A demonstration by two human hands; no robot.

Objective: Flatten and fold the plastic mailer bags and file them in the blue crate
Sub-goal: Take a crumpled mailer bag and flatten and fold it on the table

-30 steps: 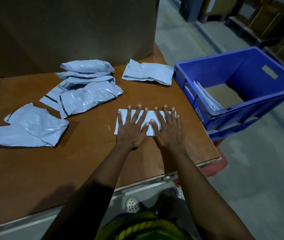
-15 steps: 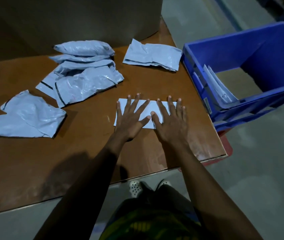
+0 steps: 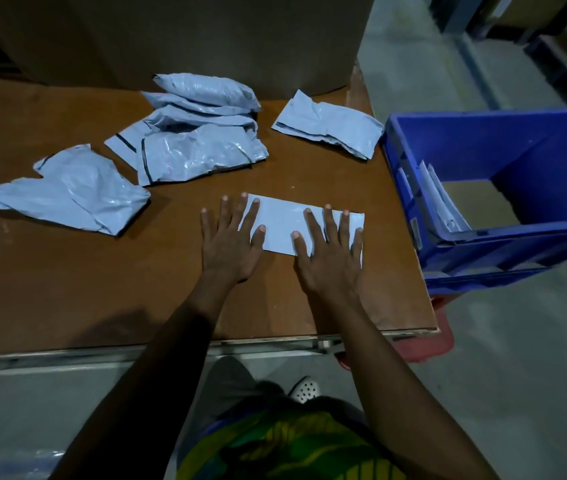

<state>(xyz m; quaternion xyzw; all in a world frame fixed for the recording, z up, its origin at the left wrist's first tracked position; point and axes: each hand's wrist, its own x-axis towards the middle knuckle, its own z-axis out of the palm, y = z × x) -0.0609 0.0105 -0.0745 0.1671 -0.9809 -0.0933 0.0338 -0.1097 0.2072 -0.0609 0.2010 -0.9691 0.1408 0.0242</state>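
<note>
Near the right end of the desk (image 3: 67, 289), a short way in from its front edge, a folded mailer (image 3: 282, 225) lies flat as a long pale rectangle. Both hands rest on it palm down with fingers spread, neither one clenched nor grasping. The left hand (image 3: 230, 244) covers the mailer's left end, only its thumb-side fingers on the plastic and the rest on the bare wood. The right hand (image 3: 330, 258) presses the mailer's right half, its little finger at the right edge of the fold. A strip of uncovered mailer shows between the two hands.

Behind the hands, toward the middle of the desk, a pile of unfolded mailers (image 3: 199, 129) lies puffy and wrinkled, several overlapping. One crumpled mailer (image 3: 67, 192) lies apart toward the left side, and a single creased mailer (image 3: 327, 128) sits near the back right corner. A large cardboard box (image 3: 171, 39) stands along the back edge just behind the pile.

Just beside the desk's right edge stands the blue crate (image 3: 482, 140), tilted toward the camera. Filed mailers (image 3: 437, 199) stand on edge against its near-left wall. Nothing lies between the folded mailer and the crate.
</note>
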